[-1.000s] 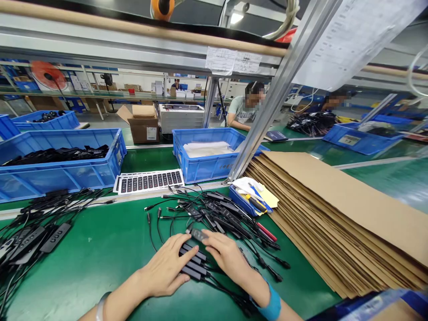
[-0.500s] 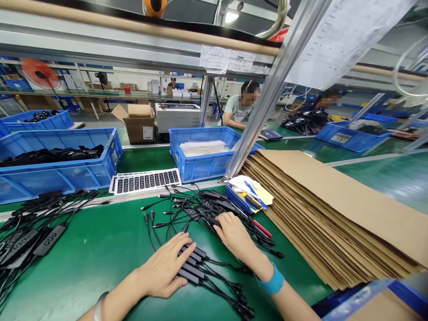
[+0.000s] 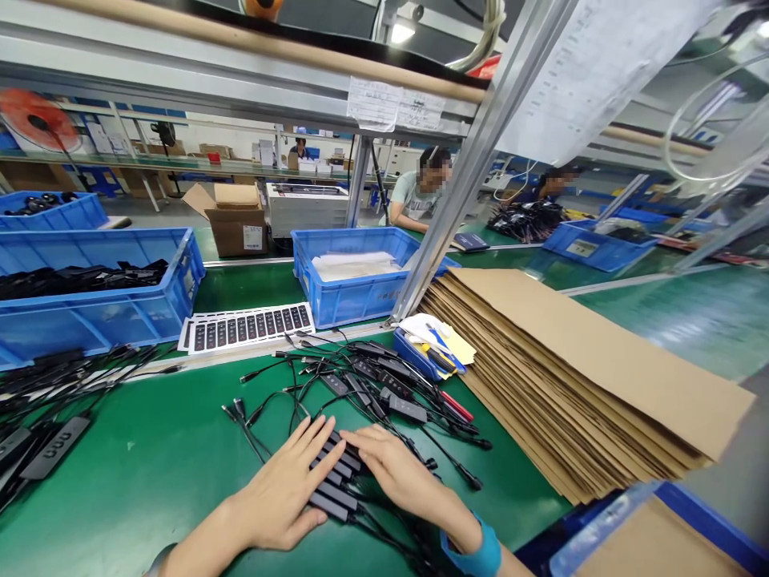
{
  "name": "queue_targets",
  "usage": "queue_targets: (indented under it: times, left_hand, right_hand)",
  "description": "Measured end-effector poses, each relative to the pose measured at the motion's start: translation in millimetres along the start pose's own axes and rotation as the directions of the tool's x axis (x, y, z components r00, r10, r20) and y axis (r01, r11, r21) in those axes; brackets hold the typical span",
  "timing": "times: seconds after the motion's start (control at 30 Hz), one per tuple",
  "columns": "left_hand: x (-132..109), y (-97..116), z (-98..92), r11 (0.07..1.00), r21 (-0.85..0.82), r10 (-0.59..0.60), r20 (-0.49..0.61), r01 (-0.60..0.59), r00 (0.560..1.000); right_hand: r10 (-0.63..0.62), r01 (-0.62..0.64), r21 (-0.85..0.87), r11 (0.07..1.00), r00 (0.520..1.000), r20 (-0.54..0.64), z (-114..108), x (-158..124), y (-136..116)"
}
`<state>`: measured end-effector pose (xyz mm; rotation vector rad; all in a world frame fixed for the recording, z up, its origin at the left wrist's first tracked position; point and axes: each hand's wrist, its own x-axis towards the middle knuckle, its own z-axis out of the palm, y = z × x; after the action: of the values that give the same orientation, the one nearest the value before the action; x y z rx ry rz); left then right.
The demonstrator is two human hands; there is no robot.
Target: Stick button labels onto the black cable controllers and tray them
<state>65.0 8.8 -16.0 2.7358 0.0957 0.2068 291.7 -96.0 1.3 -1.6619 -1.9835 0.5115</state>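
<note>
A row of slim black cable modules [image 3: 332, 503] lies side by side on the green bench, with cables running out both ways. My left hand [image 3: 282, 489] rests flat over their left ends, fingers spread. From the other side my right hand [image 3: 393, 471] reaches in, its stretched fingers touching the far end of the row; its palm hides some cables. Beyond the hands is a tangled pile of similar black modules [image 3: 405, 407] with leads, some faces carrying button marks.
Sheets of black labels [image 3: 251, 327] lie before a blue bin [image 3: 354, 296] of white sheets. A small blue tray [image 3: 414, 357] holds tools. Stacked cardboard [image 3: 577, 361] stands right, another blue bin [image 3: 108, 316] left. More black cabled modules [image 3: 57, 449] lie at left. Co-workers sit beyond.
My right hand has moved from the loose pile down and left to the far end of the row. My left hand stays over the modules. The view has shifted slightly.
</note>
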Motion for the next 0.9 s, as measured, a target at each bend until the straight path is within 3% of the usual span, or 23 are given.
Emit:
queue_targets:
  times: [0.07,0.13,0.23,0.33,0.43,0.57,0.67,0.73,0.9]
  left_hand:
    - [1.2,1.5,-4.0,1.0,-0.007,-0.02,0.037,0.02,0.999]
    - [1.6,2.1,-6.5,0.999,-0.005,-0.036,0.052,0.036,0.998]
    - [1.6,0.8,-6.2,1.0,-0.014,-0.027,0.052,0.028,0.998]
    - [1.8,-1.3,-3.1,1.0,-0.025,-0.012,0.059,0.014,0.998]
    - [1.1,-1.0,0.1,1.0,-0.025,0.001,0.078,0.001,0.997]
    - [-3.0,2.3,0.9,0.999,-0.023,-0.037,-0.003,0.037,0.999]
    - [-6.2,2.2,-2.1,0.99,0.013,-0.137,-0.091,0.139,0.986]
    - [-7.1,0.3,-3.9,0.982,0.026,-0.182,-0.086,0.185,0.98]
    - [-5.3,0.1,-1.1,0.993,0.042,-0.108,-0.007,0.108,0.994]
  right_hand:
    - [0.081,-0.096,-0.132,0.987,0.99,-0.116,-12.7,-2.7,16.9]
    - [0.165,-0.264,-0.355,0.897,0.944,-0.285,-23.7,-7.4,39.6]
    - [0.18,-0.342,-0.525,0.78,0.925,-0.335,-33.0,-14.5,66.5]
    - [0.137,-0.291,-0.434,0.853,0.926,-0.353,-33.5,-13.2,67.0]
    - [0.086,-0.22,-0.348,0.911,0.928,-0.362,-22.9,-3.4,45.1]
    - [0.049,-0.078,-0.222,0.972,0.99,-0.134,3.1,4.1,14.7]
    - [0.089,-0.094,-0.095,0.991,0.995,-0.054,16.3,-1.5,4.3]
    - [0.113,-0.115,-0.034,0.993,0.993,-0.041,20.2,-6.9,1.2]
    - [0.179,-0.178,0.033,0.984,0.984,-0.029,33.7,-17.1,-9.8]
